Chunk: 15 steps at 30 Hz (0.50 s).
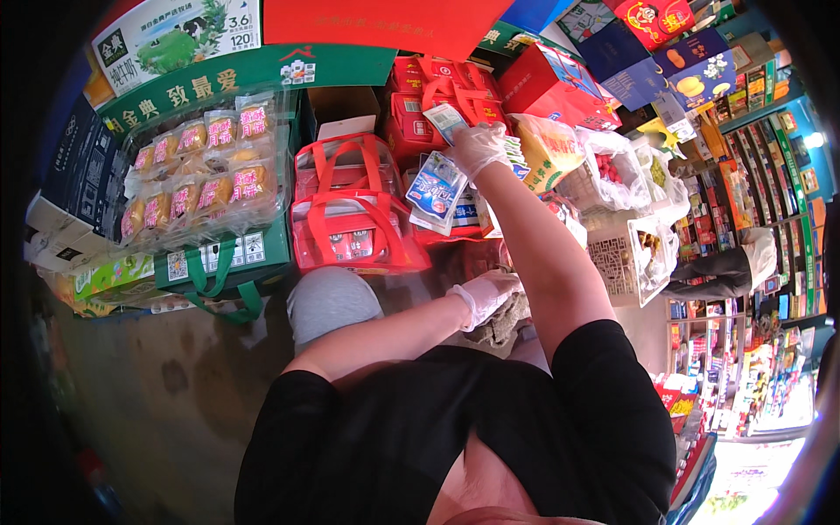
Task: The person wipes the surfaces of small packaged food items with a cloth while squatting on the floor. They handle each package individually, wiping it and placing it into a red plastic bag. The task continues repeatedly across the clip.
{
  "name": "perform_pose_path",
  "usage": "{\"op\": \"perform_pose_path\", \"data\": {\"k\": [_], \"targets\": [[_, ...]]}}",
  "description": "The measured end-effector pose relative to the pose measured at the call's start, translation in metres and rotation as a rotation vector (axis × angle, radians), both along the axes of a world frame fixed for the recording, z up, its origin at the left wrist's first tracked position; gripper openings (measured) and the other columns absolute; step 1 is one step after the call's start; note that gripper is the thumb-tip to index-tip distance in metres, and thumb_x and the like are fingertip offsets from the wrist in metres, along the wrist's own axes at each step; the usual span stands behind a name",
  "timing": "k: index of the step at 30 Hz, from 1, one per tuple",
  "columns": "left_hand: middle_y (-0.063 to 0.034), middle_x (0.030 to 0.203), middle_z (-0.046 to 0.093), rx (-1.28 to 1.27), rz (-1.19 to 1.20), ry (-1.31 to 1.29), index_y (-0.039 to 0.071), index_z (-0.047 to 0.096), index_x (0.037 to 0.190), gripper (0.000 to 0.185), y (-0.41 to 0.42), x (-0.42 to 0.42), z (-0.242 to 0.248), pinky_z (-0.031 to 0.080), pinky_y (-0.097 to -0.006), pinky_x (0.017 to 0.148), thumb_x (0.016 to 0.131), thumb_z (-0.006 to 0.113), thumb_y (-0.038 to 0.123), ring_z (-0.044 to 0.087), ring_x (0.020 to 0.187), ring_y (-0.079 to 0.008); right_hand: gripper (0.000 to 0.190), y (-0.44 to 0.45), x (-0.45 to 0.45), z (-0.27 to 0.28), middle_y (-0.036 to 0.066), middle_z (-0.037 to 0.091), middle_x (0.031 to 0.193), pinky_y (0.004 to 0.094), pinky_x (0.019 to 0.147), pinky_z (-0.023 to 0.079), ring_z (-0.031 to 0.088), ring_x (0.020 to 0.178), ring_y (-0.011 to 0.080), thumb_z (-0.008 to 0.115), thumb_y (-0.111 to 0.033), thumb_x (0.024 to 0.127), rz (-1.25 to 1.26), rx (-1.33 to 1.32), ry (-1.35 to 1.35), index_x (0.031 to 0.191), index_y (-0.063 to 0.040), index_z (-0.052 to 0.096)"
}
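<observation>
My right hand [481, 149], in a thin translucent glove, reaches over the stacked goods and is closed around the edge of a small blue and white packet [448, 123]. Beneath it, a blue detergent-like pouch [436, 187] lies on top of a red bag, and further colourful packets show just right of the hand. My left hand [489, 296], gloved too, is low near my knees, gripping a grey-brown cloth [502, 323] that hangs below it. Left of the pouch stand clear gift bags with red handles [357, 230].
Wrapped mooncakes in a clear plastic tray [197, 174] sit on a green carton at left. Red gift boxes [551, 85] stand beyond my right hand. White plastic bags [610, 167] and a basket [613, 259] are at right. Another person [728, 266] is near the shelves.
</observation>
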<state>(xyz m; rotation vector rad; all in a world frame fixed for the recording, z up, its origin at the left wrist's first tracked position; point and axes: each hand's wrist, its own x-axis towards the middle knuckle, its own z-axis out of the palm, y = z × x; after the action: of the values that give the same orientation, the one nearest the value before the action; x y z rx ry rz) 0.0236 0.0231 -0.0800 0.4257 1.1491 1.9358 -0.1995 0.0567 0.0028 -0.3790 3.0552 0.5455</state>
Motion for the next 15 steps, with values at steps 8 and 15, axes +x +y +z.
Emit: {"op": "perform_pose_path", "data": {"k": [8,15], "targets": [[-0.0065,0.138,0.071,0.129,-0.019,-0.121,0.006,0.068,0.139,0.036,0.001,-0.005,-0.01,0.043,-0.0368,0.115,0.108,0.059,0.022,0.062,0.131,-0.0215,0.019,0.005,0.003,0.025,0.009,0.08,0.089,0.0504,0.085,0.045,0.077,0.089,0.0314,0.064,-0.016,0.092,0.002,0.05,0.271,0.104,-0.018,0.079],[-0.0132,0.124,0.075,0.23,-0.052,-0.608,0.004,0.064,0.134,0.036,-0.015,-0.01,0.028,0.06,-0.0421,0.095,0.11,0.052,0.029,0.076,0.105,-0.0269,0.024,0.046,0.025,0.062,0.01,0.08,0.09,0.0426,0.09,0.05,0.075,0.089,0.0231,0.068,-0.022,0.099,-0.118,-0.962,0.372,0.112,-0.008,0.082]]}}
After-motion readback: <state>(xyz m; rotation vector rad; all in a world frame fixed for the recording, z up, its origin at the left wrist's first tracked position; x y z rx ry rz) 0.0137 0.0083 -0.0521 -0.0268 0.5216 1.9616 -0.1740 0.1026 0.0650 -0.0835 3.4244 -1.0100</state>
